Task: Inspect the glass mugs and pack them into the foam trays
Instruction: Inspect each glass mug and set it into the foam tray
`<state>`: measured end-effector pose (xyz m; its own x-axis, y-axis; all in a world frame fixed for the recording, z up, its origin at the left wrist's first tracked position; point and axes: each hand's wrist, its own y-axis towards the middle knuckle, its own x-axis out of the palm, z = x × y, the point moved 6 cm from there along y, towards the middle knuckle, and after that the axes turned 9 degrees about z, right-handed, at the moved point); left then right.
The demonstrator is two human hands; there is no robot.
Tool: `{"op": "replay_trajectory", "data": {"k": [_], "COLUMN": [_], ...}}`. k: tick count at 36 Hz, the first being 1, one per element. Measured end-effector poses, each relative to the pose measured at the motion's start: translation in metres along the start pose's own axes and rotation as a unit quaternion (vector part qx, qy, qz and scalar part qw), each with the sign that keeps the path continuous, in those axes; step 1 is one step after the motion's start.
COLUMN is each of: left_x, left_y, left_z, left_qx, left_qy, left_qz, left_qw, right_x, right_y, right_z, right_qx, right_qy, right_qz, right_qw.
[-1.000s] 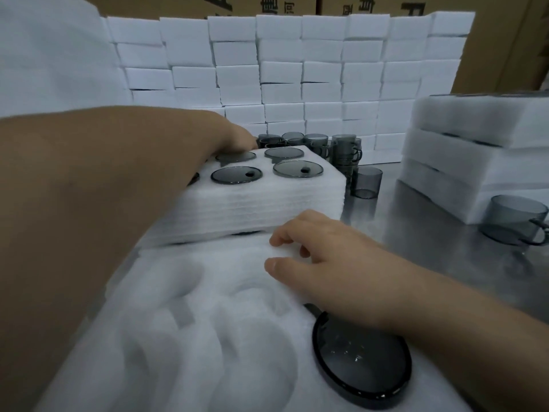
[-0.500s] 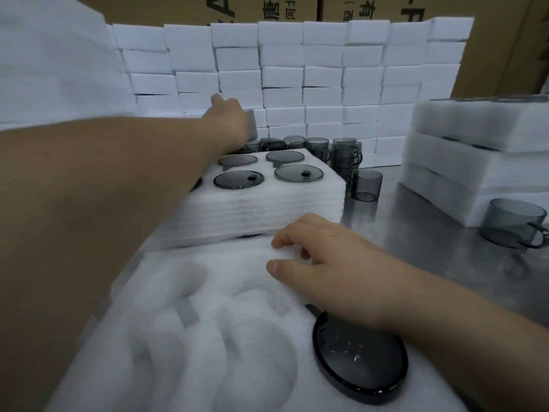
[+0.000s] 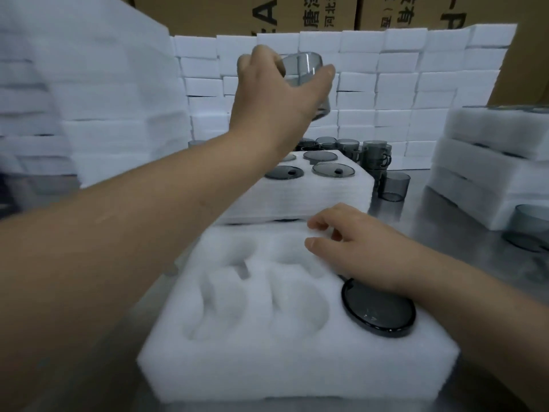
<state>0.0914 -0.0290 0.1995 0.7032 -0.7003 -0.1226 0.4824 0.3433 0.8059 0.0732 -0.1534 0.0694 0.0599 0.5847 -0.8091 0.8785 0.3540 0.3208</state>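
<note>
My left hand [image 3: 276, 93] is raised high and shut on a smoky grey glass mug [image 3: 303, 66], held tilted in front of the wall of white foam blocks. My right hand [image 3: 362, 248] rests with loosely curled fingers on the near white foam tray [image 3: 267, 367]. That tray has empty round wells, and one well at its right holds a dark glass piece [image 3: 378, 310]. Behind it lies a filled foam tray [image 3: 312, 197] with grey glass tops showing. A cluster of loose grey mugs [image 3: 371, 156] stands behind that tray.
Stacked foam trays [image 3: 490, 162] rise at the right, with a grey mug [image 3: 531, 230] beside them on the metal table [image 3: 445, 221]. A single mug [image 3: 395, 185] stands by the filled tray. More foam stacks [image 3: 89, 114] fill the left. Cardboard boxes [image 3: 312, 13] stand behind.
My left hand has risen from behind the filled tray, lifting a grey mug up high. My right hand has stayed on the near tray.
</note>
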Motion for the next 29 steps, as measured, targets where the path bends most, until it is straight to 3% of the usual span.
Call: {"op": "replay_trajectory", "data": {"k": [4, 12, 17, 25, 29], "left_x": [-0.03, -0.033, -0.033, -0.039, -0.036], "left_y": [-0.038, -0.092, -0.097, -0.098, -0.102], "left_z": [0.013, -0.009, -0.018, -0.037, -0.032], "left_qx": [0.017, -0.084, -0.1, -0.158, -0.109], "left_qy": [-0.041, -0.115, -0.178, -0.216, -0.186], "left_qz": [-0.01, -0.122, -0.162, -0.103, -0.135], "left_qw": [0.999, 0.982, 0.966, 0.958, 0.967], "right_x": [-0.003, -0.008, -0.01, -0.008, -0.009], "right_y": [0.0, -0.005, -0.007, -0.007, -0.007], "right_z": [-0.001, -0.006, -0.01, -0.012, -0.013], "right_qx": [0.001, -0.014, -0.04, -0.076, -0.082], "right_qy": [0.009, 0.032, 0.029, 0.036, 0.033], "right_qz": [0.013, 0.026, 0.025, 0.024, 0.036], "right_qw": [1.0, 0.999, 0.998, 0.996, 0.995]}}
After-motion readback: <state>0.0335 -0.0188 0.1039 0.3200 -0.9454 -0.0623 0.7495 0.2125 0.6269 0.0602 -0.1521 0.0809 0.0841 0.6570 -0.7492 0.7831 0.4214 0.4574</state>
